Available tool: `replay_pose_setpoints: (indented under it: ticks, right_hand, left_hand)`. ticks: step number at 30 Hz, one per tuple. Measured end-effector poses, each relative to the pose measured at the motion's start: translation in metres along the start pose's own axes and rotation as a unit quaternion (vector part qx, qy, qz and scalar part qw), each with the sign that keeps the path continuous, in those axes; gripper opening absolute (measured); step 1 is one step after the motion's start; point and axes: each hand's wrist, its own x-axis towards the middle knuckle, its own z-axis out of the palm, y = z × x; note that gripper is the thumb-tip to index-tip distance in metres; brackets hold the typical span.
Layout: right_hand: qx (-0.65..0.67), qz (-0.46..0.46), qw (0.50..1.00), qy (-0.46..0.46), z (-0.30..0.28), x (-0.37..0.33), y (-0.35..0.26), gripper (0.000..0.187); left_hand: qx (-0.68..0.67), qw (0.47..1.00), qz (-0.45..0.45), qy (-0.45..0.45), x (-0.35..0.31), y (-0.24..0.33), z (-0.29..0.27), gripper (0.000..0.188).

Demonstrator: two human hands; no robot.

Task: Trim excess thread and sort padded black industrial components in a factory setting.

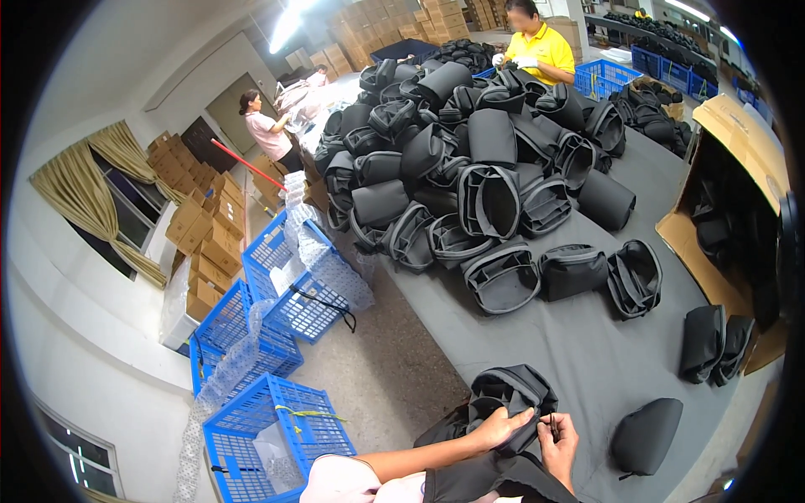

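Observation:
Close to my body, at the near edge of the table, a black padded pouch (521, 384) stands with its mouth open and inner dividers showing. My left hand (501, 428) grips its rim, the thumb lying along the edge. Just to the right, my right hand (559, 446) is closed in a pinch against the pouch's side. A small dark piece shows at its fingertips, too small to name. Right of my hands a closed black pouch (646, 436) lies on the grey tabletop (579, 352). Beyond it, two more pouches (703, 344) stand side by side.
A large heap of black pouches (490, 138) covers the table's far part. An open cardboard box (742, 159) holding black items stands at the right. Blue crates (281, 427) and bubble wrap (231, 369) line the left. A co-worker in yellow (549, 52) works across the heap; another stands far left.

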Motion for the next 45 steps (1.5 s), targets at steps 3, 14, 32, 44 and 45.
replay_pose_setpoints:
  ticks: [3,14,32,44,45]
  right_hand:
    - [-0.004,-0.01,1.0,0.005,0.001,0.001,-0.001,0.008]
    - [0.01,0.007,1.0,0.009,0.003,0.0,-0.003,0.008]
    - [0.019,-0.005,1.0,0.007,0.002,0.0,0.0,0.006]
    - [0.027,-0.004,1.0,-0.005,0.002,-0.001,0.001,0.016]
    - [0.019,0.001,1.0,-0.011,0.003,-0.001,-0.005,0.015]
  left_hand:
    - [-0.012,1.0,0.01,0.007,-0.001,0.004,0.0,0.054]
    - [0.016,1.0,-0.002,0.007,-0.006,0.012,-0.002,0.054]
    - [-0.084,0.996,0.03,0.005,-0.015,0.026,0.004,0.049]
    - [-0.06,0.998,0.01,-0.013,-0.002,0.004,-0.001,0.046]
    - [-0.04,0.999,0.006,-0.005,0.004,-0.009,-0.003,0.046]
